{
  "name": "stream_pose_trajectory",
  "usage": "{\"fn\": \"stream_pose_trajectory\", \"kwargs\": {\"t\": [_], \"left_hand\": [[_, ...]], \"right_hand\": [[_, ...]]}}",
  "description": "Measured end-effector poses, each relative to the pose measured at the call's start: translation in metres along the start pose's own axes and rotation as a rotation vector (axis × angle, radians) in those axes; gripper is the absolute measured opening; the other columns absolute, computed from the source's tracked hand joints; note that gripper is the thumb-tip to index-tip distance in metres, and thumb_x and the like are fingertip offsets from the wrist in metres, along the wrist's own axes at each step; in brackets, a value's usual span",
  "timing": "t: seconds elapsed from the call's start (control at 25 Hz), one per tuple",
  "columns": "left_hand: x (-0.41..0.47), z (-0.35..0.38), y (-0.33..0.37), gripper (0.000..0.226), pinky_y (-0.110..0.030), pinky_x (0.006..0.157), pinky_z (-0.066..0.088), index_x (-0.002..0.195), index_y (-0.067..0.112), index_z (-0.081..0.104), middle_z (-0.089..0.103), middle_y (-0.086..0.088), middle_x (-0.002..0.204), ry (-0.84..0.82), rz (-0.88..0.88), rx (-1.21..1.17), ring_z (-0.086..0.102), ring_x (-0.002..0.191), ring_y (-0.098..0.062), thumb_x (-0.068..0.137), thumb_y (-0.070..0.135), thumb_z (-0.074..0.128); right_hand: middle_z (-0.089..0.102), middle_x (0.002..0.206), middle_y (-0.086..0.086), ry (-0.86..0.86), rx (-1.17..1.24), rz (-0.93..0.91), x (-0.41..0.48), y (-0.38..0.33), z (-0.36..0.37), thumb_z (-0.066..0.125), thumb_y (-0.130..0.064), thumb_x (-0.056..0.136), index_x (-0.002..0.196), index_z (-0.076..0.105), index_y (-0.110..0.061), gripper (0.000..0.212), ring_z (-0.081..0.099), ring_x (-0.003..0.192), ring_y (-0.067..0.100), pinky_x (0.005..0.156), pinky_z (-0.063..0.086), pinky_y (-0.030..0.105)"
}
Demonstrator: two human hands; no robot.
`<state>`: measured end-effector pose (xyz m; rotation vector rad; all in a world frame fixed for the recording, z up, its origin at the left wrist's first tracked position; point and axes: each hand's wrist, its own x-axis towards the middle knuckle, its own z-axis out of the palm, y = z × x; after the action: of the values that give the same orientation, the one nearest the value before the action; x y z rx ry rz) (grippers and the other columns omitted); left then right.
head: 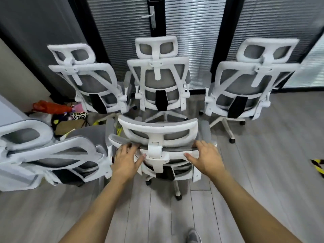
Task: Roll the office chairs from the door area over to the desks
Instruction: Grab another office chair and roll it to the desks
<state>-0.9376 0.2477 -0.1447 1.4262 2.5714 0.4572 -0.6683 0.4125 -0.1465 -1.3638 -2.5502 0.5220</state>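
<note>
- Your left hand [125,158] and right hand [206,157] both grasp the near chair [155,151] at the top edge of its backrest, fingers hooked over the far side and thumbs on the near side, one hand on each side of the white headrest post
- That even hold suits the step: steer with equal force from both hands, so the castors track straight and the chair does not swing into the left chair [52,155], which stands just beside it
- As I judge it, you will need to draw the chair toward you and turn it away from the door [122,32]; no desk is plainly in view, so look round before you push
- Mind your shoe [192,236], near the chair's base, and the bags [52,106] on the floor at far left
- The near chair has a white frame, grey mesh, a headrest and a white base on black castors; it stands in the middle with its back to you
- Three like chairs wait in a far row by the door, the far-left chair [91,85], the middle chair [158,81] and the far-right chair [249,85], all with their backs toward you
</note>
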Motion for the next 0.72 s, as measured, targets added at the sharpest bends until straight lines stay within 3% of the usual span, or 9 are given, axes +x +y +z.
{"fn": "stream_pose_trajectory", "kwargs": {"t": [0.16, 0.32, 0.52, 0.72], "left_hand": [[-0.011, 0.003, -0.01, 0.059, -0.047, 0.098, 0.044, 0.125, 0.035, 0.057, 0.051, -0.007, 0.12, 0.029, 0.124, -0.087, 0.049, 0.113, -0.03, 0.086, 0.077, 0.041], [-0.033, 0.011, -0.01, 0.06, -0.048, 0.102, 0.04, 0.122, 0.031, 0.061, 0.05, -0.009, 0.119, 0.03, 0.271, -0.085, 0.048, 0.116, -0.032, 0.085, 0.075, 0.042], [-0.035, 0.028, 0.02, 0.058, -0.051, 0.12, 0.014, 0.122, 0.036, 0.06, 0.051, -0.002, 0.129, -0.075, 0.551, -0.109, 0.039, 0.132, -0.024, 0.087, 0.077, 0.038], [-0.051, 0.055, 0.088, 0.059, -0.057, 0.108, 0.034, 0.116, 0.032, 0.063, 0.05, -0.007, 0.124, -0.187, 0.752, -0.231, 0.04, 0.124, -0.031, 0.083, 0.076, 0.043]], "right_hand": [[0.057, 0.091, -0.009, 0.126, -0.006, 0.121, -0.043, -0.013, 0.007, 0.048, -0.086, 0.076, 0.095, 0.056, -0.025, 0.065, 0.049, 0.091, 0.014, 0.088, 0.045, 0.032], [0.055, 0.084, -0.008, 0.274, -0.037, 0.206, -0.104, -0.014, 0.021, 0.051, -0.087, 0.075, 0.087, 0.054, -0.024, 0.064, 0.05, 0.085, 0.016, 0.08, 0.043, 0.032], [0.055, 0.084, -0.009, 0.4, -0.06, 0.4, -0.184, -0.002, 0.025, 0.053, -0.084, 0.077, 0.086, 0.051, -0.024, 0.061, 0.051, 0.086, 0.018, 0.08, 0.041, 0.034], [0.053, 0.085, -0.009, 0.574, -0.082, 0.598, -0.267, 0.011, 0.016, 0.064, -0.073, 0.079, 0.089, 0.053, -0.022, 0.054, 0.05, 0.086, 0.018, 0.079, 0.041, 0.034]]}}
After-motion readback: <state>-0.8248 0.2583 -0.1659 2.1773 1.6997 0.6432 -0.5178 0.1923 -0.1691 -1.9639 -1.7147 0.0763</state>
